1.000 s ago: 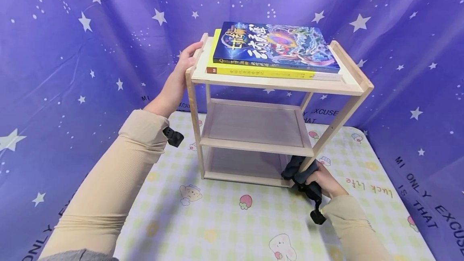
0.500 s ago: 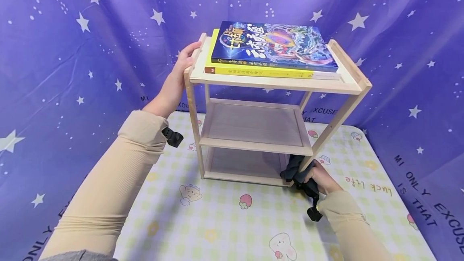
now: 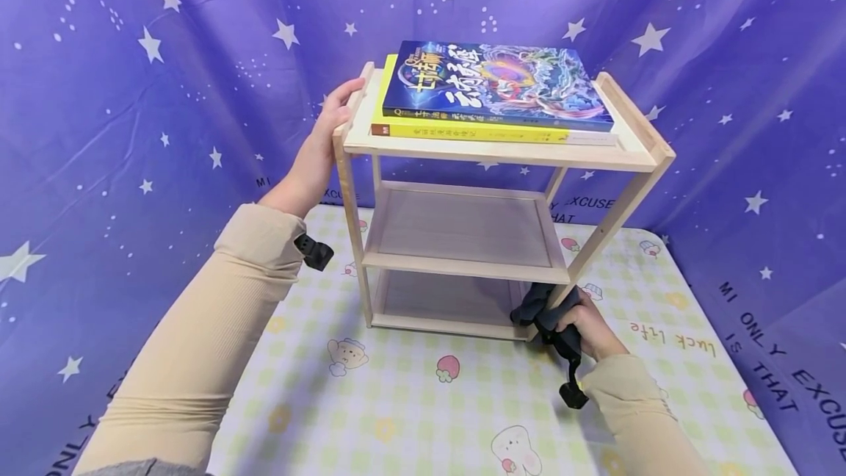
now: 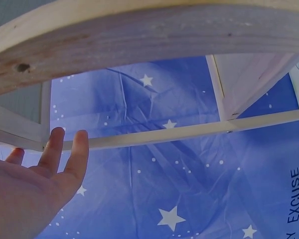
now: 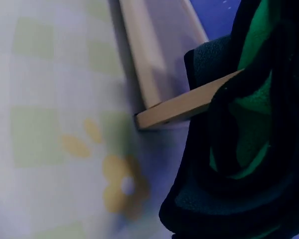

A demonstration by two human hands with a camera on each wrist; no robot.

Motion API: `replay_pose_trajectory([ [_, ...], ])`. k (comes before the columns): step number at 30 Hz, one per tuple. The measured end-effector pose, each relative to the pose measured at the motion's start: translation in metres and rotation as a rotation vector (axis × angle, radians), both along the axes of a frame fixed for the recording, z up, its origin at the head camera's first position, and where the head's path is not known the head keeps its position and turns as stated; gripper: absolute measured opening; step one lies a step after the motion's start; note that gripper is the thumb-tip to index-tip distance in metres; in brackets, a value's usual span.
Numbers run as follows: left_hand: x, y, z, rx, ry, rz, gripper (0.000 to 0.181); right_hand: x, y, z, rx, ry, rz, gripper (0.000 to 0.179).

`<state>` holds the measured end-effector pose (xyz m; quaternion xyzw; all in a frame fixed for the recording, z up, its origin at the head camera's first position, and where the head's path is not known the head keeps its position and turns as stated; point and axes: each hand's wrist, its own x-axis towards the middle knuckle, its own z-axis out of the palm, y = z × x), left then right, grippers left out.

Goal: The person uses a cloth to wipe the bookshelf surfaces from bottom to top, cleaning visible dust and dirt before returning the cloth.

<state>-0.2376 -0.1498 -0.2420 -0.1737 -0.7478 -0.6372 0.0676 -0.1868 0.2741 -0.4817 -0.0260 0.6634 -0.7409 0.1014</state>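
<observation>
A small wooden three-tier shelf stands on the tablecloth. My left hand rests against its upper left end; in the left wrist view its fingers are mostly straight, some touching the wood. Low at the front right leg, my right hand grips a dark grey cloth wrapped around that leg. In the right wrist view the cloth shows black edging and a green inner side, and hides most of the hand. On the top tier, a blue illustrated book lies over a yellow one.
A checked tablecloth with cartoon prints covers the table. Purple curtains with white stars surround it at the back and sides. A small black wrist device sits at my left cuff, another black piece hangs by my right wrist.
Little differs: my right hand, with the cloth, shifts slightly at the leg. The shelf top and books drift slightly left in view. My left hand keeps its place on the shelf.
</observation>
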Motion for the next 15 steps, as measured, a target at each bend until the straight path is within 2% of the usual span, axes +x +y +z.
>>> replay_pose_trajectory([
  [10,0.002,-0.001,0.001,-0.032,-0.005,0.019,0.062,0.004,-0.004,0.019,-0.064,0.07,-0.053,0.062],
  [15,0.002,0.0,0.001,-0.011,-0.005,0.006,0.062,0.007,-0.007,0.024,-0.097,0.111,-0.071,0.064],
])
